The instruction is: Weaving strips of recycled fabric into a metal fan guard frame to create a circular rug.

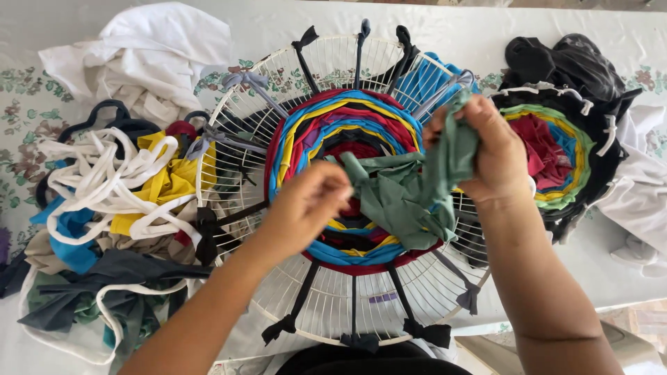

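Two bare hands work over a round white wire fan guard (pixel 229 118) that lies flat on a table covered with a pale floral cloth (pixel 21 104). Dark fabric strips are tied across the guard like spokes, and a woven disc of cloth bands (pixel 333 121) in red, blue, yellow and black fills its middle. A green fabric strip (pixel 403 194) hangs bunched above the disc, stretched between both hands. The left hand (pixel 309 205) is closed, pinching one end of the green strip between thumb and fingers just over the centre of the weave. The right hand (pixel 479 149) is also closed, fingers clenched around the upper part of the same strip, held a little higher and toward the right rim of the guard.

To the left of the guard sits a loose heap of cut fabric strips (pixel 104 208) in white, yellow, blue and grey, with a crumpled white cloth (pixel 146 55) behind it. On the right lies a second woven round mat (pixel 549 156) with a black border and coloured rings, beside a black garment (pixel 563 62).
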